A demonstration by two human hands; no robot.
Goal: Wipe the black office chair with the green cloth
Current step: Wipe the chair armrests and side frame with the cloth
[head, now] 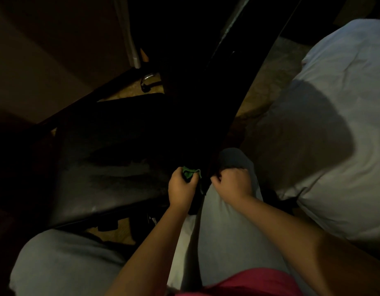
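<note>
The black office chair (112,159) lies below me in dim light, its worn seat at centre left and its dark backrest running up the middle. My left hand (181,188) grips a bunched green cloth (190,173) against the lower edge of the backrest. My right hand (232,181) is curled into a fist just right of the backrest edge, above my knee; the frame is too dark to show whether it grips the chair's edge.
My knees in light grey trousers (223,231) fill the foreground. A white bed cover (325,129) spreads along the right. A chrome chair leg with a castor (147,81) and patterned floor (268,77) show beyond the chair.
</note>
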